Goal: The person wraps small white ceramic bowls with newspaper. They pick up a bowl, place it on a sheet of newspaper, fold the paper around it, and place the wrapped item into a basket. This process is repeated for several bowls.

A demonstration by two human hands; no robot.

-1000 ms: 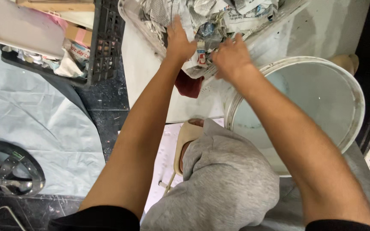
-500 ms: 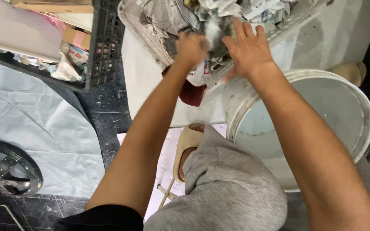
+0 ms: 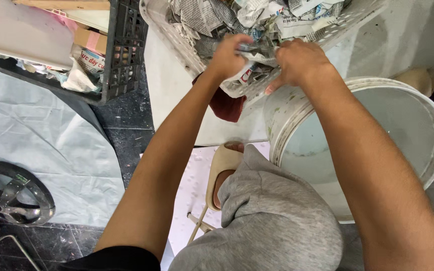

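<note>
- Your left hand [image 3: 227,55] is curled closed, pinching a piece of crumpled newspaper [image 3: 254,48] at the near edge of the white basket [image 3: 177,42].
- Your right hand [image 3: 297,61] is also curled, its fingers gripping the same piece from the other side.
- The newspaper spans the narrow gap between both hands, on top of the paper heap.
- The white bucket [image 3: 418,108] stands just beside and below your right hand.
- The black crate [image 3: 124,55] sits well left of your left hand.
</note>
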